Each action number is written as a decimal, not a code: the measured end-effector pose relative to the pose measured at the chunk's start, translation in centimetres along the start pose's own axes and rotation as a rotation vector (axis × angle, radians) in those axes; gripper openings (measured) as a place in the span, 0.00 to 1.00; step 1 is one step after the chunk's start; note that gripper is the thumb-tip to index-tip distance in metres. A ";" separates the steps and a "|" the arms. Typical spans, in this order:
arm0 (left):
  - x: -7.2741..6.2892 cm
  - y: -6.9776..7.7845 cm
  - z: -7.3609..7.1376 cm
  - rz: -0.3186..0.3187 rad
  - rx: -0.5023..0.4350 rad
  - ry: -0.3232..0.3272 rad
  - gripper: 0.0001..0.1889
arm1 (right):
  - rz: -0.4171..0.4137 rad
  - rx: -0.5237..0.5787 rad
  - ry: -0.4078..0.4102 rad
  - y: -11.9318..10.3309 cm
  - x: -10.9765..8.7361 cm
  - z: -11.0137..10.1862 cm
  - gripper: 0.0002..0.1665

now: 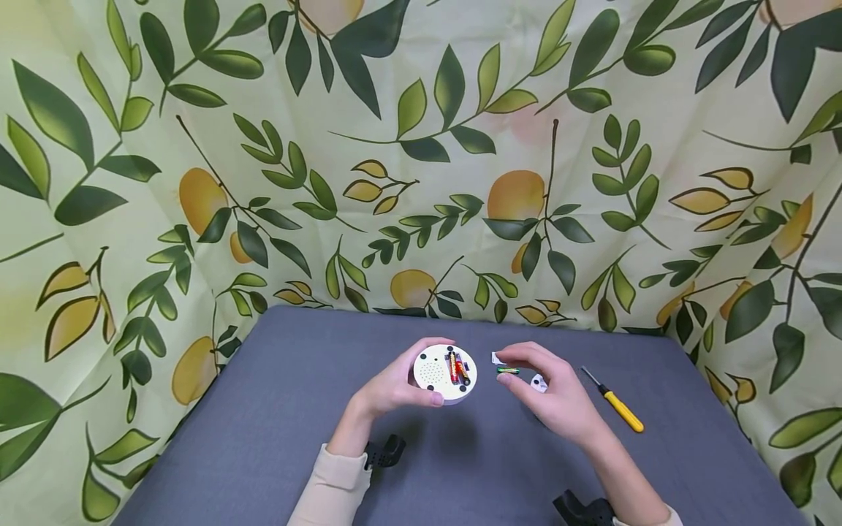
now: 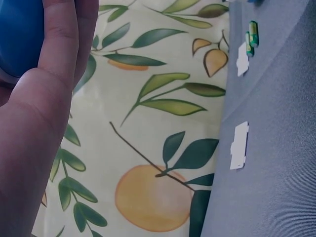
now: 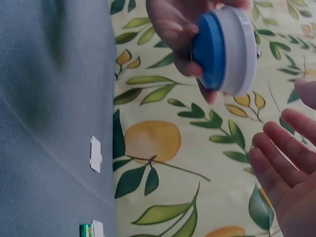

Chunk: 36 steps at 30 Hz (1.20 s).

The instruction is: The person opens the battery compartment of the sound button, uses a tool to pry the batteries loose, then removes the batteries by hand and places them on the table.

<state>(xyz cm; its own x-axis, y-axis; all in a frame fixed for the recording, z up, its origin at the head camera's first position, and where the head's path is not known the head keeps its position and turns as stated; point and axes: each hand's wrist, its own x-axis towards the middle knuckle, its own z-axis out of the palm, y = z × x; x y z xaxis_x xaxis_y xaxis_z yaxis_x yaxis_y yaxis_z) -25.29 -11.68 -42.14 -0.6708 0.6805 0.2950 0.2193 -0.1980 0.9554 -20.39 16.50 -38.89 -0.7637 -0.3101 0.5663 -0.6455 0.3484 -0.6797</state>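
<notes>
My left hand (image 1: 396, 376) grips a round device (image 1: 430, 376) by its edge, its white underside with speaker holes turned up. Two red batteries (image 1: 458, 368) sit in the open compartment. From the right wrist view the device (image 3: 224, 52) shows a blue body and a white rim. Just right of it my right hand (image 1: 552, 391) hovers with fingers apart and loosely bent; the right wrist view shows this hand (image 3: 291, 168) holding nothing. Beyond its fingertips, green batteries (image 2: 252, 37) lie on the table beside a small white cover (image 2: 242, 60).
A second white cover (image 2: 239, 145) lies on the grey table (image 1: 316, 351). A white piece with a black spot (image 1: 539, 383) is partly hidden by the right hand. At the right lies a yellow-handled screwdriver (image 1: 621, 409). A leaf-patterned cloth (image 1: 421, 183) hangs behind the table.
</notes>
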 end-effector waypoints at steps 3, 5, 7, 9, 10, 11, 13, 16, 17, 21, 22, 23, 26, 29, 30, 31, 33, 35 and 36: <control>0.0 -0.1 0.0 0.008 -0.003 -0.008 0.45 | -0.016 -0.019 -0.024 -0.4 0.3 0.5 0.19; 0.0 -0.1 0.0 0.011 -0.007 -0.013 0.45 | -0.023 -0.033 -0.040 -0.6 0.4 0.8 0.19; 0.0 -0.1 0.1 0.010 -0.007 -0.016 0.45 | -0.032 -0.035 -0.061 -0.7 0.6 1.1 0.19; 0.0 -0.1 0.1 0.009 -0.009 -0.019 0.45 | -0.043 -0.040 -0.079 -0.7 0.7 1.3 0.19; 0.0 -0.1 0.1 0.008 -0.010 -0.020 0.45 | -0.045 -0.042 -0.087 -0.8 0.8 1.4 0.19; 0.0 0.0 0.2 0.008 -0.009 -0.021 0.45 | -0.044 -0.040 -0.094 -0.8 0.8 1.5 0.19; 0.0 0.0 0.2 0.009 -0.010 -0.024 0.45 | -0.035 -0.046 -0.104 -0.9 0.9 1.8 0.18; 0.0 0.0 0.2 0.012 -0.010 -0.027 0.46 | -0.011 -0.064 -0.118 -1.1 1.0 2.1 0.19; 0.0 -0.1 0.2 0.011 -0.010 -0.028 0.46 | -0.005 -0.072 -0.121 -1.1 1.1 2.2 0.19; 0.0 -0.1 0.3 -0.005 -0.003 -0.033 0.47 | 0.011 -0.118 -0.127 -1.2 1.2 2.6 0.19; 0.0 -0.1 0.3 -0.011 -0.001 -0.034 0.47 | 0.018 -0.129 -0.125 -1.2 1.3 2.7 0.19; 0.0 0.0 0.3 -0.018 0.000 -0.035 0.47 | 0.023 -0.139 -0.121 -1.2 1.3 2.7 0.19; 0.0 0.0 0.4 -0.030 0.007 -0.034 0.46 | 0.026 -0.162 -0.109 -1.0 1.3 2.8 0.18; 0.0 0.0 0.4 -0.029 0.013 -0.035 0.46 | -0.003 -0.185 -0.097 -0.9 1.4 2.8 0.17; 0.0 0.0 0.3 -0.027 0.014 -0.036 0.46 | -0.019 -0.195 -0.096 -0.9 1.4 2.9 0.16; 0.0 0.0 0.3 -0.024 0.016 -0.036 0.46 | -0.035 -0.204 -0.095 -0.9 1.4 2.9 0.16; -0.1 0.0 0.3 -0.018 0.017 -0.034 0.46 | -0.072 -0.228 -0.093 -0.9 1.4 3.0 0.14; -0.1 0.0 0.2 -0.010 0.018 -0.030 0.45 | -0.106 -0.262 -0.089 -1.1 1.5 3.1 0.11; -0.1 -0.1 0.2 -0.010 0.019 -0.028 0.45 | -0.119 -0.282 -0.085 -1.3 1.5 3.2 0.10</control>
<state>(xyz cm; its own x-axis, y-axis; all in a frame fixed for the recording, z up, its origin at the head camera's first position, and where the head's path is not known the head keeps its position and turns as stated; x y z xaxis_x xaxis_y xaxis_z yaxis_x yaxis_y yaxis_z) -25.07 -11.61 -42.24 -0.6528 0.7018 0.2850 0.2262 -0.1785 0.9576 -20.70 12.74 -38.63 -0.6867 -0.4321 0.5846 -0.7173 0.5332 -0.4485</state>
